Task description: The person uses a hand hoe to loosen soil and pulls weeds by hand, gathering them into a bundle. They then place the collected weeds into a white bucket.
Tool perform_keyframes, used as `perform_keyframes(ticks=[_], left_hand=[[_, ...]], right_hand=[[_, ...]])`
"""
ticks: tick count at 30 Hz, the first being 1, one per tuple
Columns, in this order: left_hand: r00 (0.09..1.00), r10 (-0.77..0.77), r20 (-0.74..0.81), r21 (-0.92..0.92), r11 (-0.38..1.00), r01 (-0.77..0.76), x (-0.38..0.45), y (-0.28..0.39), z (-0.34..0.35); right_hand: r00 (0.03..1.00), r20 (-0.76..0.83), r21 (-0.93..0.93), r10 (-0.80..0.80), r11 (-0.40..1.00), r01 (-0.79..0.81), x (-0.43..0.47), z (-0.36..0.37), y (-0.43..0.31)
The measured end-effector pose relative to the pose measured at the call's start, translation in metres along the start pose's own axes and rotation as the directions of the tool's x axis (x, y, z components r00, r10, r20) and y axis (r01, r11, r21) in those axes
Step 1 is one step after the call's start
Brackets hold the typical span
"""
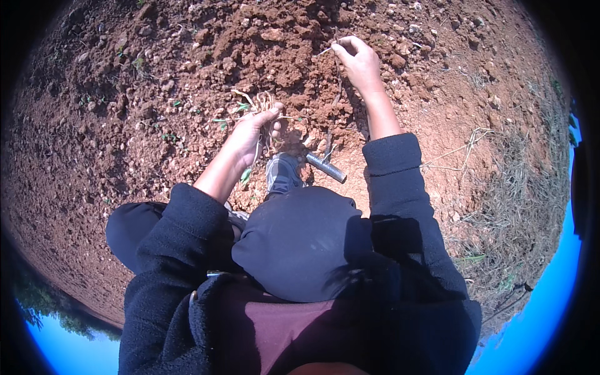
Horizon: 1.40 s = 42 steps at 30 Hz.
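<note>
My left hand (253,126) grips a bundle of pale, stringy stems or roots (264,101). Some thin strands hang below the fist, and small green leaves show around it. Farther out and to the right, my right hand (361,63) pinches a thin pale stalk (323,52) between thumb and fingertips, just above loose reddish soil (281,61). On the ground between my shoe and my right sleeve lies a short grey metal tube (326,168). A narrow dark piece meets it from above; whether the two are one tool I cannot tell.
My grey shoe (283,171) stands on the soil below my left hand, and my bent knee (300,243) fills the lower middle. Clods and stones cover the upper ground. Dry straw (520,187) lies along the right side, with a bent dry stalk (461,152) near my right sleeve.
</note>
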<state>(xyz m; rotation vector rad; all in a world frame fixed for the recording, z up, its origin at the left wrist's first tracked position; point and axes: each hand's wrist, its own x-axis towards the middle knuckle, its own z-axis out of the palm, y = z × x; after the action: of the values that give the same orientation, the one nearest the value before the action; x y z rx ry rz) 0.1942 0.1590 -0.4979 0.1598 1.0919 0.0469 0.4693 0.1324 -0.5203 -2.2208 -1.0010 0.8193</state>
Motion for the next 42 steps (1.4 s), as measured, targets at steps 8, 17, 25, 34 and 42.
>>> perform_keyframes(ticks=[8,17,25,34,42], left_hand=[[0.967,0.073,0.245,0.038,0.996,-0.085,-0.009,0.004,0.017],[0.999,0.008,-0.031,-0.052,0.999,-0.01,0.003,0.003,0.002],[0.998,0.002,-0.068,-0.053,0.999,-0.005,0.002,0.005,-0.002],[0.997,0.02,-0.077,0.022,1.0,-0.019,0.004,0.001,-0.002],[0.998,0.047,0.037,0.035,0.998,-0.048,0.002,-0.001,0.009]], right_hand=[[0.858,0.464,0.215,-0.22,0.968,0.132,-0.091,0.017,-0.053],[0.955,0.295,-0.387,-0.027,0.91,0.146,-0.036,0.017,-0.005],[0.978,0.203,-0.215,-0.036,0.973,0.081,-0.062,0.015,0.006],[0.97,0.242,-0.362,-0.03,0.925,0.119,-0.102,0.046,-0.018],[0.962,0.243,0.192,-0.128,0.978,0.082,-0.141,0.033,-0.056]])
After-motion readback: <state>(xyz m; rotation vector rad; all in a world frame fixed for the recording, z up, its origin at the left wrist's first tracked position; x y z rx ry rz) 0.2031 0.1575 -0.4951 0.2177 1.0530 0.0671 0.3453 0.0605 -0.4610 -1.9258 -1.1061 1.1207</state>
